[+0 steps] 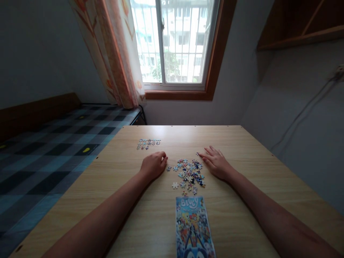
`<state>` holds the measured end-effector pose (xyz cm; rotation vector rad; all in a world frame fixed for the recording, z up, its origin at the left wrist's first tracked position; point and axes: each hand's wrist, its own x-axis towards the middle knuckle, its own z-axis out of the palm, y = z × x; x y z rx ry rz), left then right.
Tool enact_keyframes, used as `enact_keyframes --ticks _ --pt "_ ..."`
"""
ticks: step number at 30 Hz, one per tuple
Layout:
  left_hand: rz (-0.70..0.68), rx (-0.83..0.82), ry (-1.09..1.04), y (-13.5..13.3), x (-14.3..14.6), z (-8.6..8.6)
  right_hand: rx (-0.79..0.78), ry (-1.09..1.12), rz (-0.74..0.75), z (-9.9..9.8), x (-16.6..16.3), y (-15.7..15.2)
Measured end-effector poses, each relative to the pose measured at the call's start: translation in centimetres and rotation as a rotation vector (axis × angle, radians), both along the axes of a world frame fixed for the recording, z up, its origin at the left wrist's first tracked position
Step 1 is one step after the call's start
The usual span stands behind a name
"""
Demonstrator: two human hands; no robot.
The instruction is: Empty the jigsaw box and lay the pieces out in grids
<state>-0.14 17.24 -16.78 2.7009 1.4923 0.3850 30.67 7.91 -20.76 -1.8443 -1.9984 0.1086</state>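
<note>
My left hand (153, 165) rests on the table, its fingers curled inward. Whatever may be inside them is hidden. Just right of it lies a single jigsaw piece (169, 168). My right hand (215, 162) lies palm down with fingers spread, its index fingertip at or very near a small jigsaw piece (197, 153). Between the hands is a loose pile of jigsaw pieces (191, 173), many dark blue, with a pale one (175, 185) at its near left. Beyond my left hand, several pieces stand in rows (149, 142).
Closest to me on the wooden table (134, 222) is the puzzle box (192, 222), marked "Bluey". A bed with a checked cover (61, 143) stands along the left. At the back are a curtain (115, 53) and a barred window (185, 43); a shelf (303, 39) hangs at upper right.
</note>
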Motion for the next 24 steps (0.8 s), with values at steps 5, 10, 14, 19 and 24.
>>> enact_keyframes --ticks 5,10,14,19,24 --pt "-0.191 0.030 -0.151 -0.2 0.2 -0.5 -0.080 0.054 0.077 0.2 -3.3 -0.3" --pt "-0.434 0.042 -0.179 -0.1 0.3 -0.6 0.002 0.198 0.029 -0.1 -2.9 0.2" --pt "-0.484 -0.018 -0.103 0.2 0.5 -0.6 0.061 0.282 -0.071 -0.3 -2.1 0.8" --pt "-0.479 0.015 0.063 -0.1 2.4 0.6 0.099 0.273 -0.070 -0.3 -2.4 0.9" --pt "-0.432 -0.024 0.159 -1.0 5.6 1.8 0.149 0.288 -0.018 -0.3 -2.2 0.9"
